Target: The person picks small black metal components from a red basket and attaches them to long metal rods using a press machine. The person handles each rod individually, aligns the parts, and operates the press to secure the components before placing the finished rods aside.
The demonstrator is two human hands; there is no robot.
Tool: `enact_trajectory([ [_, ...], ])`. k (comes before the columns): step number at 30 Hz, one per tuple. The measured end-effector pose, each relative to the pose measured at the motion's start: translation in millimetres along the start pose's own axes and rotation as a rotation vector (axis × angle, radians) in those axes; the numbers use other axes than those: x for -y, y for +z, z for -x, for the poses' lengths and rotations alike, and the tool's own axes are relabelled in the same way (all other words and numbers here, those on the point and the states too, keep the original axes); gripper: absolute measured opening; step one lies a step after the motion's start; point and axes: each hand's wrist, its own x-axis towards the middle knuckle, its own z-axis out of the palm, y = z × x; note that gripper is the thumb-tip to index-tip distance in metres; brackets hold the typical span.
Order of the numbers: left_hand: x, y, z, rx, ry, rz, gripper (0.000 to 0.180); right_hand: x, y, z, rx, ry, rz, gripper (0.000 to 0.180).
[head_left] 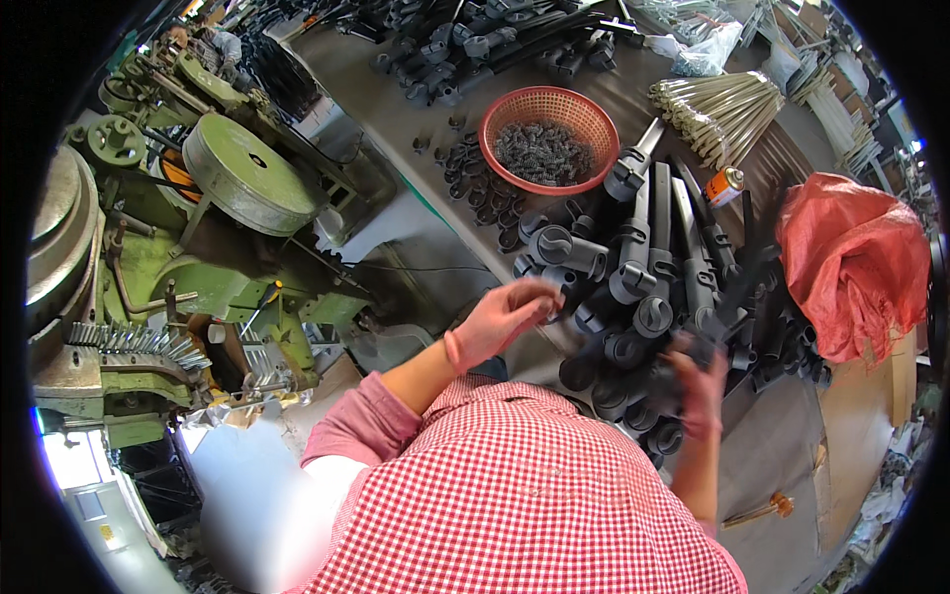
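Red-and-white checked cloth [534, 485] covered my front, nearest of all, and beyond it my hands reached over the near part of the tabletop [341, 74]. My left hand [500, 322] was at the tabletop's left edge, fingers curled and the thumb drawn close to them; I cannot tell whether the fingertips pinched anything. My right hand [698, 381] was farther right, blurred, its fingers bent around or against a dark, smeared piece [683, 356]; I cannot tell whether it was gripped.

Between my hands and past them lay the black tubular parts [651, 262], heaped toward the near edge, many with round caps facing me. Beyond the heap, toward the left edge, stood a red perforated basket [549, 94] holding small dark coiled pieces [542, 153], with loose dark rings [475, 183] scattered just left of it. Right of the basket were a fanned bundle of pale rods [717, 109] and an orange-and-white can [724, 186]. A crumpled red sack [851, 267] lay by the right edge. Off the left edge stood green machinery [247, 173].
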Motion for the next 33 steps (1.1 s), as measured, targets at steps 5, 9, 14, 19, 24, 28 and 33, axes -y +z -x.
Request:
enact_trajectory([
  [5, -49.9, -52.3, -36.5, -0.121, 0.246, 0.43, 0.054, 7.6, 227.0, -7.1, 0.84, 0.042, -0.158, 0.045],
  [9, -74.0, -151.6, -0.6, -0.553, 0.078, 0.364, 0.029, -3.6, 309.6, -55.7, 1.003, 0.119, 0.028, 0.079],
  [14, -40.2, -207.8, 52.1, -0.701, 0.069, 0.503, 0.018, -33.6, 347.9, -144.9, 0.632, -0.662, 1.847, 0.036],
  [19, -45.5, -245.3, 61.8, -0.792, 0.125, 0.463, 0.022, -64.4, 366.9, -182.1, 0.706, -0.391, 2.051, 0.025],
  [24, -40.5, -276.6, 61.7, -0.838, 0.11, 0.575, 0.023, -65.3, 368.9, -181.3, 0.716, -0.362, 1.994, 0.022],
  [28, -49.4, -304.1, 60.6, -0.746, 0.046, 0.689, 0.023, -64.6, 367.1, -177.8, 0.707, -0.415, 1.96, 0.021],
  [33, -54.4, -299.3, 52.0, -0.714, -0.022, 0.678, 0.024, -77.1, 364.2, -179.7, 0.69, -0.367, 1.913, 0.022],
])
